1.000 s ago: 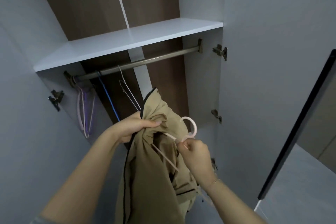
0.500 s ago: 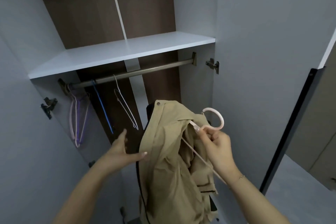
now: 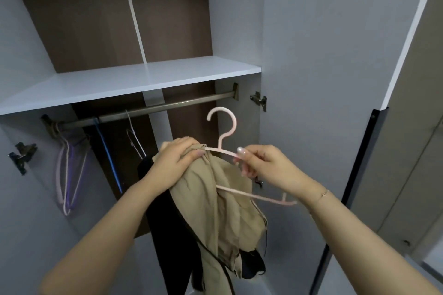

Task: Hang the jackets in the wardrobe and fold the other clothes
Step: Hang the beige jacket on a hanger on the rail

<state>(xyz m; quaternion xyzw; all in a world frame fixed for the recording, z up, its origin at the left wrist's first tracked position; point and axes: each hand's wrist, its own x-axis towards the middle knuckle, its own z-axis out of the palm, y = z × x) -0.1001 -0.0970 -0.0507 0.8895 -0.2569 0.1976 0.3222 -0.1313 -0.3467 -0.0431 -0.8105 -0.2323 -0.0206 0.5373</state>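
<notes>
I am seeing my right hand [image 3: 266,170] pinching the upper arm of a pink hanger [image 3: 225,148] between thumb and curled fingers [image 3: 247,171], just right of the hook's stem. My left hand [image 3: 177,163] is gripping the bunched top of a beige jacket [image 3: 215,211], fingers curled over the fabric where the hanger's left arm is disappearing into it. The jacket is hanging down from that grip in front of the open wardrobe, black lining or trim showing at its left side and bottom. The hanger's hook is standing upright just below the metal rail [image 3: 167,106], not touching it. On the rail to the left, a few bare hangers [image 3: 69,170] are hanging. A white shelf [image 3: 134,79] is sitting above the rail. I am finding no readable writing or labels anywhere.
</notes>
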